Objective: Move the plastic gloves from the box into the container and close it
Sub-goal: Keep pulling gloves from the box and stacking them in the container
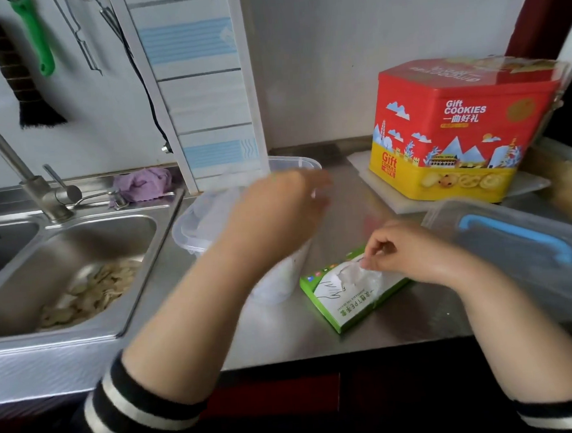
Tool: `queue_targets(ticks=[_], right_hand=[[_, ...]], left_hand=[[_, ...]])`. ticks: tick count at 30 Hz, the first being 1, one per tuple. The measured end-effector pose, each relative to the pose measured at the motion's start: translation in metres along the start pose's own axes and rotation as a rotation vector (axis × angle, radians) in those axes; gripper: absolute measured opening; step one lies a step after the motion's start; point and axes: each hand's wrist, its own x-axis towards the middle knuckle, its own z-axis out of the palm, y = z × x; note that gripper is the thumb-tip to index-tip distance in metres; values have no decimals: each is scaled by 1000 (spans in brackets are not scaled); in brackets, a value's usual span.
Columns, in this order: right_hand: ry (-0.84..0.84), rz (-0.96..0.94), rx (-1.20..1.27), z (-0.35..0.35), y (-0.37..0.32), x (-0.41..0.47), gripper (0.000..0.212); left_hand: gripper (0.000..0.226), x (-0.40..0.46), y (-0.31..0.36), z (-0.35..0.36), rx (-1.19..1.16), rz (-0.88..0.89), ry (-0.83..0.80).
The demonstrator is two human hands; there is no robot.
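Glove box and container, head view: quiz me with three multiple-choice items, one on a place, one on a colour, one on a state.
1. Where does the glove box lie?
A. In the sink
B. On the steel counter, right of the clear container
C. On top of the cookie tin

2. What colour is the handle on the lid?
A. Blue
B. Red
C. Green

3. What is the right hand doing?
A. Resting flat on the counter
B. Gripping the faucet
C. Pinching a plastic glove at the box opening

Answers:
1 B: the box sits on the counter beside the container.
2 A: the lid at the right carries a blue handle.
3 C: the right hand has its fingertips closed on the plastic glove. The left hand is blurred over the container, so its grip is unclear.
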Motion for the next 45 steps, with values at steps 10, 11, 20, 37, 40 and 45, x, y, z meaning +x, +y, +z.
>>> queue_targets(ticks=[10, 11, 20, 37, 40, 45], right_hand=[[8, 30, -284, 23, -3, -4, 37], [11, 51, -294, 24, -5, -5, 43], [112, 84, -167, 31, -4, -4, 21], [227, 237, -315, 46, -18, -9, 35], [171, 205, -356, 39, -20, -6, 33], [166, 197, -329, 38, -22, -2, 25]], left_hand=[[81, -26, 11, 122, -63, -43, -403], [80, -27, 9, 127, -93, -48, -375], [74, -42, -1, 157, -342, -27, 1], [81, -43, -6, 167, -390, -39, 25], [84, -43, -6, 166, -395, -27, 30], [85, -43, -5, 166, -406, -21, 63]])
